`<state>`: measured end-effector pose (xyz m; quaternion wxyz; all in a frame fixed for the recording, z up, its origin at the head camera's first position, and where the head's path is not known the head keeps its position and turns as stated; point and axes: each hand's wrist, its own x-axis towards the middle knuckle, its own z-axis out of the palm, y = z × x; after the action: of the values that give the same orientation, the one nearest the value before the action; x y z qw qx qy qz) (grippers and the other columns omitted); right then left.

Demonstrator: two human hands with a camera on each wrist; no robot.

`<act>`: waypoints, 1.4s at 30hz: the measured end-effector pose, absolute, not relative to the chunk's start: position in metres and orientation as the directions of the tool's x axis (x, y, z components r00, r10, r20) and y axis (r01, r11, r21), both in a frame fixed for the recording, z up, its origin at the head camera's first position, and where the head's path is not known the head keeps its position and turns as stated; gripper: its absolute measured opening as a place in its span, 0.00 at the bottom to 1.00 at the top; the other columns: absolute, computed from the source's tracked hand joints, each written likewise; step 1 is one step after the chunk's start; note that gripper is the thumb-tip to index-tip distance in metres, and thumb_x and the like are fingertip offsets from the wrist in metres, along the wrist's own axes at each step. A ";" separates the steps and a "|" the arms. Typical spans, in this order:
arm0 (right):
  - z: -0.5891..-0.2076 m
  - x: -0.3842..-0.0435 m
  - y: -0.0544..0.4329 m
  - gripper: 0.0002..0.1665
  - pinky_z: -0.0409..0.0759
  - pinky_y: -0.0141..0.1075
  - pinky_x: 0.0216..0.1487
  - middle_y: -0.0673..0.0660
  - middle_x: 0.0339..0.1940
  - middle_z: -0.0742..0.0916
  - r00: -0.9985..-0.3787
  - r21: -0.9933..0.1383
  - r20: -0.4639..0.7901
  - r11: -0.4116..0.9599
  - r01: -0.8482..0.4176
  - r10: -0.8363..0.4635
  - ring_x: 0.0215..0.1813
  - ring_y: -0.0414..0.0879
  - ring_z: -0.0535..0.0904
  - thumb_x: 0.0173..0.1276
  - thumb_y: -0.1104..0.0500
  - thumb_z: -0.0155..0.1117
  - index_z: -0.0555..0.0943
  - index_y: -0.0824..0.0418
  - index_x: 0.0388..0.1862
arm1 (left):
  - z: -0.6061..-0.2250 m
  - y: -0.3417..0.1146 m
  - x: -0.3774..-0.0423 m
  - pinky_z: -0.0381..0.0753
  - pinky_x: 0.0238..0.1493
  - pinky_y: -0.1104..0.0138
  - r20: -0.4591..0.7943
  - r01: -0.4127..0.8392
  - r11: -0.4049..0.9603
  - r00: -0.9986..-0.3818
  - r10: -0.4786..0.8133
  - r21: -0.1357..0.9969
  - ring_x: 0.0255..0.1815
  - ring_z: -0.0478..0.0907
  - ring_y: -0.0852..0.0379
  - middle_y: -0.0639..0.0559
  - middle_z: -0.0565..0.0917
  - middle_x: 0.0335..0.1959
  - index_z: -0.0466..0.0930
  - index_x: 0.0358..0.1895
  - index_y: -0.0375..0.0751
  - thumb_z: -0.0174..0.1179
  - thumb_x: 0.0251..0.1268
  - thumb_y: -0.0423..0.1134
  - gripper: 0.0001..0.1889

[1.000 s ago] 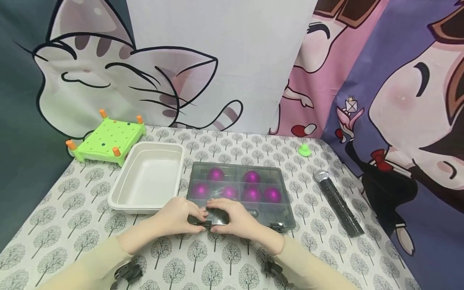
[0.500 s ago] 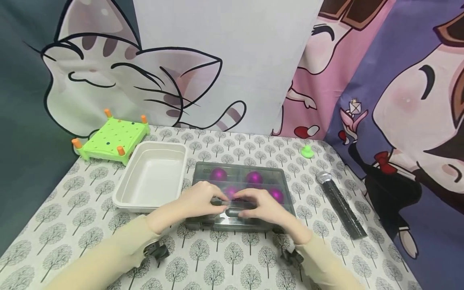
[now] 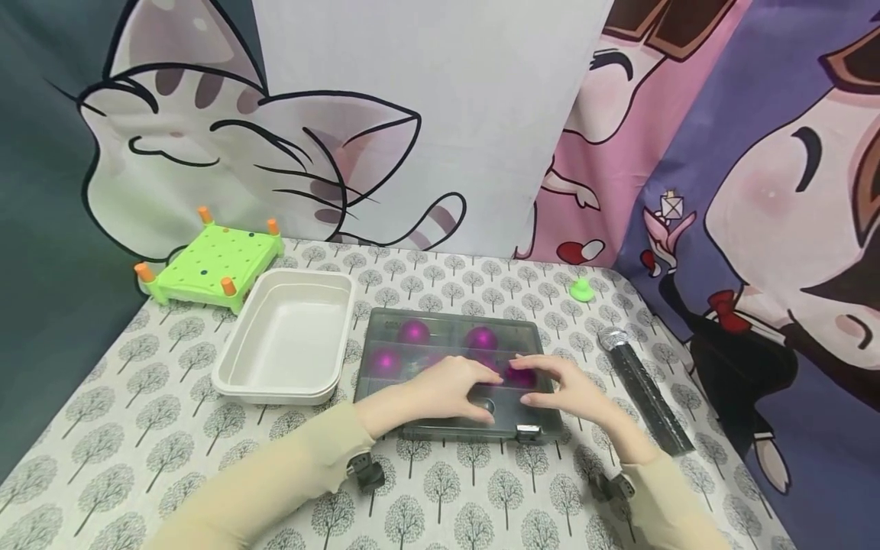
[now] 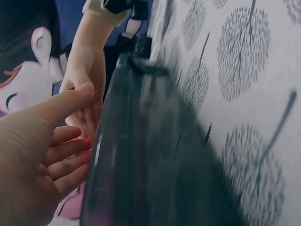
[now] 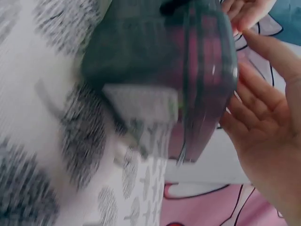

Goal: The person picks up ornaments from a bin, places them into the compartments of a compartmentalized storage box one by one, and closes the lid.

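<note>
A shut case (image 3: 502,409) of smoky see-through plastic lies flat on the table in the head view, its compartments holding several purple balls (image 3: 414,333). Over its front middle is my left hand (image 3: 447,389), fingers bent loosely and nothing between them. Toward the right end of the lid hovers my right hand (image 3: 569,388), its thumb and fingers apart, also holding nothing. A latch (image 3: 528,433) shows at the front right edge; my left forearm covers the front left part. Both wrist views show a palm beside the case (image 4: 146,141); whether the fingers touch the lid I cannot tell.
A white tray (image 3: 227,367) stands left of the case, with a green pegboard stand (image 3: 216,263) on orange legs behind it. To the right lie a black microphone-shaped thing (image 3: 646,393) and a small green knobbed piece (image 3: 581,289). Printed cloth (image 3: 440,114) hangs behind.
Both hands have moved right across the case, away from its front left edge, and now stand farther apart. The case has kept its place and its lid is down throughout.
</note>
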<state>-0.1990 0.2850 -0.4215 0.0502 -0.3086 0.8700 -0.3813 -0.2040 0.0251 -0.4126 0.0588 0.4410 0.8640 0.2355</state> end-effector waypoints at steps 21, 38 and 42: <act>-0.430 -0.187 0.310 0.37 0.62 0.69 0.66 0.61 0.68 0.78 -0.781 -0.651 0.113 0.548 -0.525 -0.614 0.69 0.64 0.70 0.52 0.55 0.77 0.78 0.56 0.63 | -0.423 0.057 -0.179 0.76 0.64 0.65 0.090 0.831 0.499 -0.532 0.842 0.247 0.64 0.75 0.64 0.60 0.80 0.61 0.82 0.56 0.53 0.71 0.50 0.57 0.28; -0.443 -0.183 0.310 0.36 0.58 0.72 0.65 0.62 0.67 0.78 -0.767 -0.681 0.138 0.502 -0.533 -0.627 0.74 0.54 0.67 0.54 0.58 0.76 0.77 0.57 0.63 | -0.431 0.073 -0.168 0.82 0.45 0.72 0.170 0.762 0.637 -0.648 0.743 0.120 0.50 0.84 0.64 0.64 0.86 0.52 0.88 0.43 0.63 0.71 0.44 0.66 0.22; -0.442 -0.183 0.309 0.36 0.59 0.72 0.65 0.62 0.68 0.77 -0.764 -0.675 0.146 0.501 -0.542 -0.629 0.74 0.47 0.67 0.54 0.57 0.76 0.77 0.57 0.63 | -0.433 0.075 -0.166 0.84 0.40 0.71 0.201 0.752 0.649 -0.657 0.726 0.113 0.46 0.86 0.62 0.60 0.87 0.50 0.88 0.41 0.61 0.71 0.44 0.66 0.22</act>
<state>-0.1827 0.3093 -0.4421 0.0593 -0.3386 0.8643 -0.3672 -0.1656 0.0750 -0.4325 -0.0689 0.4081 0.9055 0.0935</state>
